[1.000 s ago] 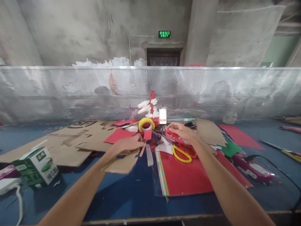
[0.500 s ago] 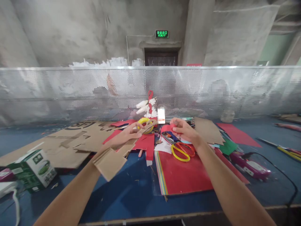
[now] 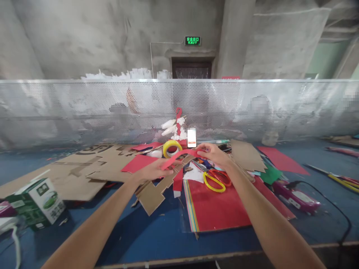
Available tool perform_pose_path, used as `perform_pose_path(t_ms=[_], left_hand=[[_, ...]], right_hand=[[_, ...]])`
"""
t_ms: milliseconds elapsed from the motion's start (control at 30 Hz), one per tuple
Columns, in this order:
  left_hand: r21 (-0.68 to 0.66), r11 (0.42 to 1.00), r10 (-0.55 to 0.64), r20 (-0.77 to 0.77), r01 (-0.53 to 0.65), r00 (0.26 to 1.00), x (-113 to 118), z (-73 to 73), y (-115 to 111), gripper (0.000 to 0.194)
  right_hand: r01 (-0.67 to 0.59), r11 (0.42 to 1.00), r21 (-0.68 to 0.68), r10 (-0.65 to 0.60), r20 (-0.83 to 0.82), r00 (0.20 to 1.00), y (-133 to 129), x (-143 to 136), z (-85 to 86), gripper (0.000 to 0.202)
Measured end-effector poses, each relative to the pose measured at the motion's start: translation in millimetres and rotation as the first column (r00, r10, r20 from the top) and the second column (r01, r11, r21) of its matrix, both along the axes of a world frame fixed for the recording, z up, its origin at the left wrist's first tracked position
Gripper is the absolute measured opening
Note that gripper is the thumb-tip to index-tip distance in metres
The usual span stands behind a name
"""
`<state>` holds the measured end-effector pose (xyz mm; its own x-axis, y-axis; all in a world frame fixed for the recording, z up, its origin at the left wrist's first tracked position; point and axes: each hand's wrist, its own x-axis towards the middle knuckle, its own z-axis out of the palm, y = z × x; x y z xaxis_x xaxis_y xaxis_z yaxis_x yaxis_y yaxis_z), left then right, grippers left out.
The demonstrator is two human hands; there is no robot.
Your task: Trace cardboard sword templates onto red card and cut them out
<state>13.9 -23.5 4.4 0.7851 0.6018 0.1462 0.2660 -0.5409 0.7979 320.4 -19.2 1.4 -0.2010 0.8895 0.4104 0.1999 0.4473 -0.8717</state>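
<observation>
A curved red paper strip [image 3: 181,154] is stretched between my two hands above the worktop. My left hand [image 3: 154,170] has its fingers closed around the strip's left end. A notched brown cardboard piece [image 3: 153,197] passes beneath that hand and slants up under the strip; whether the fingers also grip it is hidden. My right hand [image 3: 214,155] pinches the strip's other end. Just below the right hand lie scissors [image 3: 214,182] with yellow and red handles. A yellow tape roll [image 3: 171,148] stands behind the strip.
A stack of coloured paper [image 3: 221,209], red on top, lies at front centre. Cardboard sheets [image 3: 75,175] and a green-white box [image 3: 39,203] are on the left. A lit phone [image 3: 192,138] stands behind, beside white flowers [image 3: 178,129]. A purple corded tool [image 3: 295,198] lies right.
The red strip, earlier bunched in my right hand, now spans both hands. My left hand has moved slightly toward me, and the cardboard piece has shifted right beneath it.
</observation>
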Motion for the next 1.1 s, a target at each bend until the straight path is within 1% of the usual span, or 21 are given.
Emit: perform_pose_path(t_ms=[67, 100, 167, 233, 300, 367, 400, 467, 533, 633, 700, 733, 800, 867, 933, 1033, 1100], left_hand=[[0.003, 1.0, 0.012, -0.053, -0.012, 0.999, -1, 3.5, -2, 0.049], [0.007, 1.0, 0.015, -0.065, -0.015, 0.998, -1, 5.4, -3, 0.05], [0.037, 0.999, 0.02, -0.066, -0.018, 0.998, -1, 9.3, -4, 0.051], [0.111, 0.993, 0.048, -0.086, -0.039, 0.995, -2, 11.9, -4, 0.053], [0.202, 0.976, 0.107, -0.14, -0.077, 0.984, -5, 12.6, -2, 0.06], [0.262, 0.96, 0.151, -0.194, -0.097, 0.969, -9, 12.5, -1, 0.071], [0.269, 0.959, 0.149, -0.208, -0.089, 0.967, -11, 12.9, 0, 0.076], [0.243, 0.969, 0.095, -0.213, -0.042, 0.972, -15, 15.3, -2, 0.079], [0.179, 0.984, 0.019, -0.201, 0.017, 0.979, -19, 19.8, -5, 0.078], [0.021, 0.996, -0.076, -0.2, 0.082, 0.977, -24, 25.9, -9, 0.086], [-0.088, 0.992, -0.112, -0.215, 0.095, 0.97, -26, 26.8, -9, 0.09], [-0.125, 0.989, -0.11, -0.224, 0.083, 0.968, -27, 26.3, -9, 0.088], [-0.137, 0.99, -0.062, -0.247, 0.029, 0.967, -26, 23.8, -8, 0.08], [-0.08, 0.996, 0.015, -0.26, -0.037, 0.965, -22, 20.0, -6, 0.071], [-0.011, 0.996, 0.078, -0.242, -0.083, 0.967, -17, 15.6, -5, 0.062], [0.039, 0.994, 0.104, -0.198, -0.098, 0.975, -9, 9.4, -3, 0.047], [0.055, 0.992, 0.119, -0.218, -0.11, 0.969, -7, 6.8, -2, 0.041]], right_hand=[[0.093, 0.994, 0.064, -0.096, 0.052, 0.994, 7, 4, -4.5, 0.03], [0.13, 0.989, 0.074, -0.135, 0.064, 0.989, 9, 7, -6.5, 0.031], [0.162, 0.986, 0.039, -0.165, 0.083, 0.983, 11, 11, -8.3, 0.036], [0.107, 0.994, -0.027, -0.103, 0.122, 0.987, 6, 13, -6.0, 0.04], [0.044, 0.997, -0.068, -0.031, 0.174, 0.984, -2, 11, -0.5, 0.038], [0.033, 0.997, -0.074, -0.016, 0.22, 0.975, -11, 8, 5.6, 0.034], [0.035, 0.997, -0.071, -0.018, 0.233, 0.972, -14, 6, 7.8, 0.033], [0.035, 0.997, -0.062, -0.019, 0.244, 0.97, -16, 6, 9.2, 0.034], [0.033, 0.998, -0.061, -0.016, 0.257, 0.966, -13, 9, 6.7, 0.036], [0.045, 0.998, -0.051, -0.028, 0.294, 0.956, -3, 16, -0.1, 0.036], [0.048, 0.998, -0.029, -0.037, 0.3, 0.953, 1, 20, -3.6, 0.035], [0.044, 0.999, -0.017, -0.037, 0.296, 0.954, 2, 21, -4.6, 0.034], [0.043, 0.999, -0.006, -0.039, 0.293, 0.955, 2, 21, -5.2, 0.034], [0.051, 0.998, -0.022, -0.042, 0.302, 0.952, 1, 20, -4.8, 0.034], [0.057, 0.998, -0.036, -0.043, 0.307, 0.951, 0, 19, -4.5, 0.036], [0.044, 0.999, -0.006, -0.04, 0.298, 0.954, 1, 19, -4.4, 0.038], [0.043, 0.999, 0.012, -0.045, 0.289, 0.956, 2, 18, -4.3, 0.037]])
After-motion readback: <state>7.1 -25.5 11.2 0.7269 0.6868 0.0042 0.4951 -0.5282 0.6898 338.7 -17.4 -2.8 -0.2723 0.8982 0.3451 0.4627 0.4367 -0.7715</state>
